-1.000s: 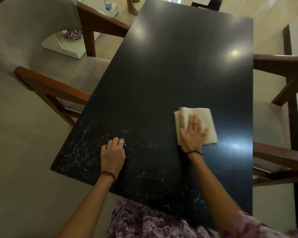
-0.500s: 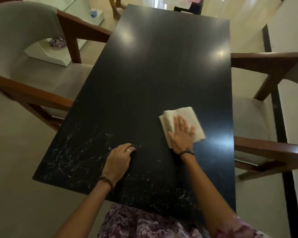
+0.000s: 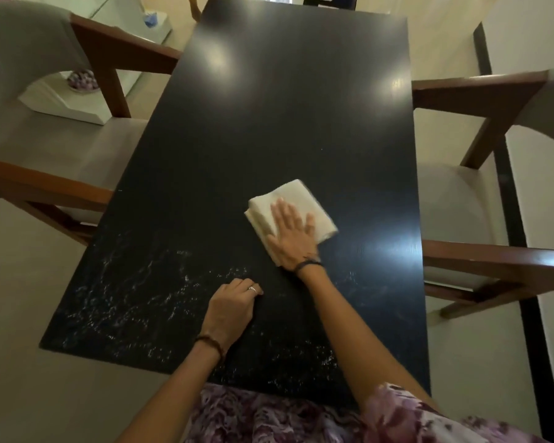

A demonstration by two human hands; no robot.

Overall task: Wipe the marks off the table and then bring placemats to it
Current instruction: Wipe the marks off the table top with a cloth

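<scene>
A long black table (image 3: 285,129) stretches away from me. White smeared marks (image 3: 131,292) cover its near left part and run along the near edge. My right hand (image 3: 291,238) lies flat with straight fingers on a folded cream cloth (image 3: 301,199), pressing it onto the tabletop right of centre. My left hand (image 3: 231,311) rests on the table among the marks, fingers curled under, holding nothing. No placemats are in view.
Wooden armchairs with grey cushions flank the table: one on the left (image 3: 45,193), one on the right (image 3: 493,260). A low white table (image 3: 61,103) carrying a bowl of purple balls (image 3: 82,79) stands beyond the left chair.
My right hand has slid the cloth leftward across the table. My left hand has shifted a little to the right and stays on the tabletop.
</scene>
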